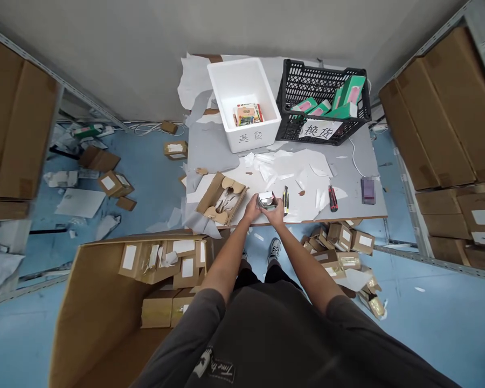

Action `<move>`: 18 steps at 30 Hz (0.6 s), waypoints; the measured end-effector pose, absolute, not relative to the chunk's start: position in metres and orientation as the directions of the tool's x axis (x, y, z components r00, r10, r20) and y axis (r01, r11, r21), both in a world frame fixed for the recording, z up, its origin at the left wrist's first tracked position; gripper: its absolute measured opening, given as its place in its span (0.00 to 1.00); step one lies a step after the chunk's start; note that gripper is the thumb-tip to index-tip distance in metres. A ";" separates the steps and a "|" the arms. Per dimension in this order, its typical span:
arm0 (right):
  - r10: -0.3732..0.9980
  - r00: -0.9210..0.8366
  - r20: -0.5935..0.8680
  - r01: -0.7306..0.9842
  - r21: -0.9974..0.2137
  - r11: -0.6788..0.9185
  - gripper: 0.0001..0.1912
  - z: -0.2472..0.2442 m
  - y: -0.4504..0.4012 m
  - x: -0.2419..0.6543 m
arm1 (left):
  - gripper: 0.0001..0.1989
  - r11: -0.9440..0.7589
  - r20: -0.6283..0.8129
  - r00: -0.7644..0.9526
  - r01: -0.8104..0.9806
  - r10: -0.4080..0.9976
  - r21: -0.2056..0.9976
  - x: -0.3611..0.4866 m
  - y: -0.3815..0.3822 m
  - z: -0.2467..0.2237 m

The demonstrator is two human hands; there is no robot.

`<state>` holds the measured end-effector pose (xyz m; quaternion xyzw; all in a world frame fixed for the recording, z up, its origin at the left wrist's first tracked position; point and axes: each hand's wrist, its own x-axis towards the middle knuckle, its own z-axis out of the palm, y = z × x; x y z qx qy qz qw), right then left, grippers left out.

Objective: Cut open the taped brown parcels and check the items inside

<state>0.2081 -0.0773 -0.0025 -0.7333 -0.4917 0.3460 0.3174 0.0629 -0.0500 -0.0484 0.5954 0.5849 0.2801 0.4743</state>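
Between both hands, just above the table's near edge, is a small boxy item (267, 200) with a shiny silvery top and dark sides; its exact kind is too small to tell. My left hand (252, 209) closes on its left side, while my right hand (276, 213) grips the right. Left of them lies an opened cardboard box (204, 203) with crumpled paper inside. Close to my right hand is a yellow-and-black utility knife (286, 199). Farther right sits a red-and-black utility knife (333, 199).
A white foam box (250, 141) with small colourful packs and a black crate (283, 102) with green boxes stand at the table's back. A phone (368, 191) lies at right. Paper scraps (267, 167) litter the table. A large carton (70, 312) of parcels stands lower left; parcels (343, 242) cover floor at right.
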 end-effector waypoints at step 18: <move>0.819 -0.419 -0.392 0.520 -0.843 -0.138 0.37 -0.001 -0.015 0.268 | 0.35 0.149 -0.124 -0.084 0.507 0.989 0.849 0.072 -0.087 0.021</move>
